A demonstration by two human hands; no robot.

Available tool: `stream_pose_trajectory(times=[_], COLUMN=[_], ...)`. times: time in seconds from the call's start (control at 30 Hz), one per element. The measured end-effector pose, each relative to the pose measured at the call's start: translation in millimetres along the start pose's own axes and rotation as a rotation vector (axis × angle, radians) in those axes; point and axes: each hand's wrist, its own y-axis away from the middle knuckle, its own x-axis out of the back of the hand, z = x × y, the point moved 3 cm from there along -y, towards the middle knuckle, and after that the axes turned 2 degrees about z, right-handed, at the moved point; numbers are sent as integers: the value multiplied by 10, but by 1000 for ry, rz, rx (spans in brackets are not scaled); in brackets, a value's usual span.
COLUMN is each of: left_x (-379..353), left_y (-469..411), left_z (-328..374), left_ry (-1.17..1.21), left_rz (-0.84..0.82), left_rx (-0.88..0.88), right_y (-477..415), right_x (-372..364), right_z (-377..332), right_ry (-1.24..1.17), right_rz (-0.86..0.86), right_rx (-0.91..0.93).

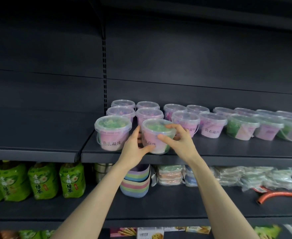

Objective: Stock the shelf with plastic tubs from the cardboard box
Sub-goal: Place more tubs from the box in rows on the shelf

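Rows of tubs (212, 126) already line the shelf (228, 150). At its near edge, second from left, the left hand (135, 147) and right hand (178, 140) together grip one more tub (150, 135), slightly tilted. With the cardboard box unseen, I cannot tell what remains.

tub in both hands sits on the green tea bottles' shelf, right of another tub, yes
No. In the head view the left hand and right hand hold the tub on the upper shelf, right of another tub; the green tea bottles stand one shelf lower.
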Motion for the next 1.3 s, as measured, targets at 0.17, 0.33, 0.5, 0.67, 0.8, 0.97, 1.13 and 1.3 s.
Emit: stream_pose_trajectory(times=[0.17,0.33,0.5,0.67,0.8,0.97,1.13,1.3], left_x=[11,-63,-84,-141,-173,-150,-120,-96], left_y=[40,37,57,114,114,128,123,247], left_z=[-34,-63,-46,-29,-15,-42,-62,-19], left_ry=[-109,-43,-213,-331,-280,-236,-289,-436], left_rz=[117,98,172,194,218,233,197,166], left_rx=[-45,-59,-96,-134,-133,-140,-167,-153], right_y=[-28,-73,-81,-122,-101,-76,-30,78], right_x=[14,-83,-89,-35,-28,-81,-95,-40], right_z=[48,80,82,124,127,117,80,20], right_ry=[-223,2,-226,-175,-94,-109,-30,226], right_rz=[-72,-2,-27,-52,-14,-31,-25,-28], right_rx=[25,40,86,69,57,37,22,43])
